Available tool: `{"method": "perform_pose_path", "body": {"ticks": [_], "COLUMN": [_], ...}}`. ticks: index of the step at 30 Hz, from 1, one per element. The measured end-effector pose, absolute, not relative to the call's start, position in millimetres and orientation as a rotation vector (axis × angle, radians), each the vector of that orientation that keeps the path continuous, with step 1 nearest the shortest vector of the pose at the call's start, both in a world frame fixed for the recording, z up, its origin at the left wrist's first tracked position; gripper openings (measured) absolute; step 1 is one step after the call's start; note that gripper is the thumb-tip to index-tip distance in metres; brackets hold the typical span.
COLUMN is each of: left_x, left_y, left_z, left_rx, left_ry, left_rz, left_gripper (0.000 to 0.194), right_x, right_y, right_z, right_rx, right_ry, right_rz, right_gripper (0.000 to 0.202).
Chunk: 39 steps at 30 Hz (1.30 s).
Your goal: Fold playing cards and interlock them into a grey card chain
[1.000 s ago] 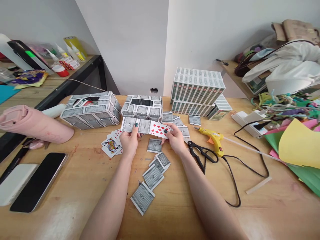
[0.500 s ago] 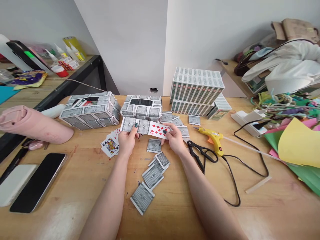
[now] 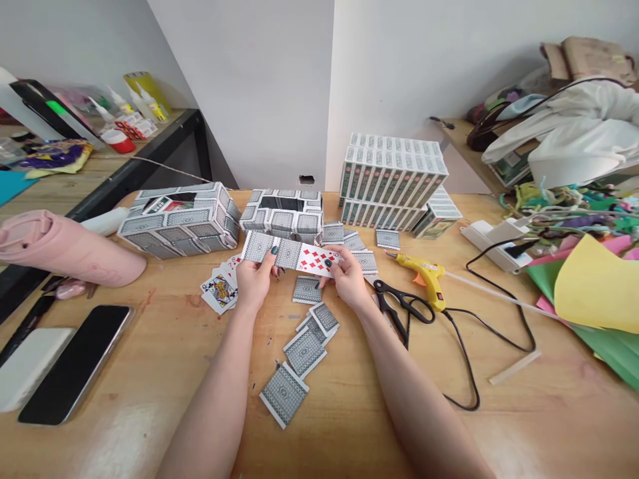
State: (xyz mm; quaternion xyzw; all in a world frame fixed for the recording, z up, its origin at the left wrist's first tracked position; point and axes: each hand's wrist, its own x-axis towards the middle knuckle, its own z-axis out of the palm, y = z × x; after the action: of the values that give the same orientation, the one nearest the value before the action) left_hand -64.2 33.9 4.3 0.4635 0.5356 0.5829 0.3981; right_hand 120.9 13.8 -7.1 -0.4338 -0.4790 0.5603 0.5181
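A strip of playing cards [image 3: 288,253] stretches between my hands, above the table. My left hand [image 3: 255,279] pinches its left part, where patterned grey backs show. At the other end my right hand [image 3: 348,274] grips a red diamonds card [image 3: 314,258], face up. Beneath the strip lies a folded card [image 3: 306,289], back up, close to my right fingers. More folded cards [image 3: 305,351] trail toward me between my forearms. Beside my left hand are loose face-up cards [image 3: 219,289], a queen among them. Behind the strip stands a card-covered box [image 3: 282,216] with a dark opening on top.
A second card-covered box [image 3: 182,223] stands left. Stacked card packs [image 3: 392,179] rise at the back. Scissors [image 3: 404,306] and a yellow glue gun [image 3: 424,276] with its cord lie right. A phone [image 3: 74,364] and pink roll-shaped item [image 3: 70,249] are at left.
Both hands stay nearly in place, still holding the card strip. Its diamonds end has shifted very slightly; nothing was taken up or let go.
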Motion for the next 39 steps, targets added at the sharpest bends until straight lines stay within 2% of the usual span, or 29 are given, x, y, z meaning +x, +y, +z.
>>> {"method": "perform_pose_path", "body": {"ticks": [6,9,11,14,17,22,27,39], "left_x": [-65,-62,-60,-60,-62,-60,-60,-53], "left_y": [37,40,40,38,36,35,36,33], "left_z": [-4,-6,-3,6,14,20,20,24], "left_rx": [1.106,0.925,0.817,0.670,0.549,0.553,0.578,0.624], "left_ry": [1.336,1.270,1.157,0.902,0.762,0.834,0.859,0.860], "left_rz": [1.532,1.671,1.712,1.623,1.594,1.579,1.501,1.455], "left_gripper": [0.029,0.027,0.034,0.044,0.045,0.047,0.061,0.057], "right_x": [119,116,113,111,110,103,90,73], "right_y": [11,8,6,3,-1,-7,-13,-19], "right_z": [-3,-1,-1,2,8,11,4,7], "right_rx": [-1.027,-0.978,-0.948,-0.901,-0.781,-0.667,-0.780,-0.896], "right_ry": [-1.105,-1.020,-0.977,-0.957,-0.984,-1.021,-1.070,-1.086], "right_rz": [1.416,1.612,1.727,1.865,2.074,2.375,2.303,2.088], "right_gripper": [0.031,0.038,0.041,0.043,0.045,0.034,0.022,0.021]}}
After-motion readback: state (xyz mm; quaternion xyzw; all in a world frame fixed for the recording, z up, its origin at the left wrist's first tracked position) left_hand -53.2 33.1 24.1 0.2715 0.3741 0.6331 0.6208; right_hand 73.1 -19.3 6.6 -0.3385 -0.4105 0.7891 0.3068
